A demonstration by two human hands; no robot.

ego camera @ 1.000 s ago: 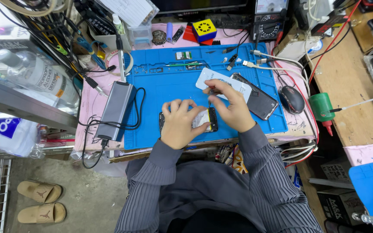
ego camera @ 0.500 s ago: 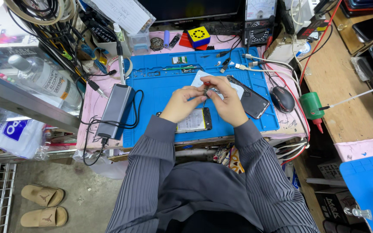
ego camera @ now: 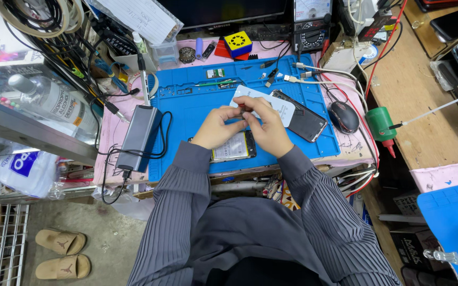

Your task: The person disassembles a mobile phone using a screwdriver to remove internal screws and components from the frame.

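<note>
Both hands are raised together; the left hand (ego camera: pixel 216 127) and right hand (ego camera: pixel 265 130) pinch a tiny part (ego camera: pixel 243 108) between closed fingertips, too small to identify; it looks light and fragile. Below the wrists lies an opened phone (ego camera: pixel 232 146), long axis left-right; hold it by the edges.

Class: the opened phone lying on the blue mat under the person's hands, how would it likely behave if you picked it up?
The opened phone looks flat and thin, so probably stiff and light. Its insides show, so likely fragile. Flat on the mat, it should not roll.
</note>
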